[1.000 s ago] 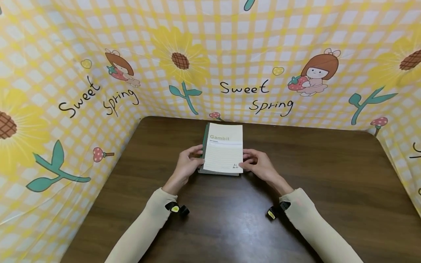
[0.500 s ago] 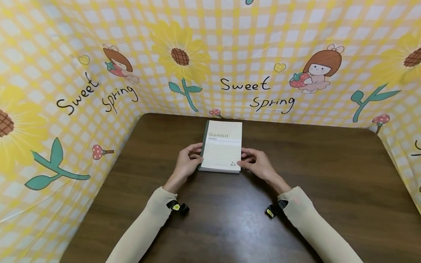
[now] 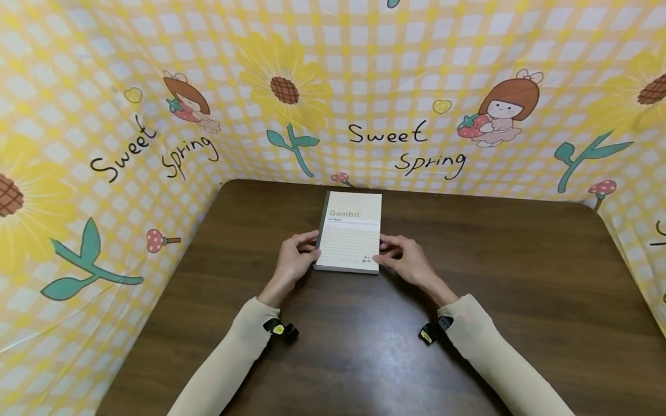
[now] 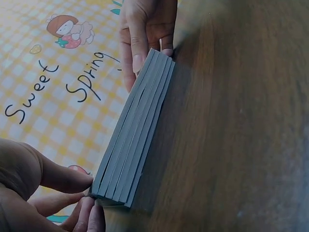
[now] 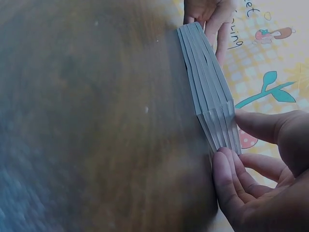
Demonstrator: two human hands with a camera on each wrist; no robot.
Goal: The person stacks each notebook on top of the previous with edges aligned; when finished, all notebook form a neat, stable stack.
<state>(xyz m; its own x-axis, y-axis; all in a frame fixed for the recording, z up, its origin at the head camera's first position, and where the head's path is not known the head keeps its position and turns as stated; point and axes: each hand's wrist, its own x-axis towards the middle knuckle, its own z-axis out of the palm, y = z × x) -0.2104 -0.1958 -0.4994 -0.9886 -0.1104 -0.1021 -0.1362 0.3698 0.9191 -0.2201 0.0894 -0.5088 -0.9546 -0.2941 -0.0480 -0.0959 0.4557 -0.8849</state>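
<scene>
A stack of several notebooks [image 3: 352,240] lies on the brown table, its top cover cream with "Gambit" printed on it. My left hand [image 3: 294,260] holds the stack at its left side, thumb near the top edge and fingers lower down. From the opposite side my right hand [image 3: 408,260] holds it near the front right corner. In the left wrist view the grey page edges of the notebooks [image 4: 133,130] line up closely, with thin gaps between some. The right wrist view shows my right fingers [image 5: 224,171] against the side of the stack.
The wood-look table [image 3: 494,300] extends on both sides and in front of the stack. A yellow checked cloth [image 3: 395,75] with flowers and "Sweet Spring" lettering stands behind and at both sides. Each wrist wears a small black camera [image 3: 281,329].
The notebooks were uneven a second ago, with green and grey edges jutting out at the left and front. Now they sit flush, squared up between both hands.
</scene>
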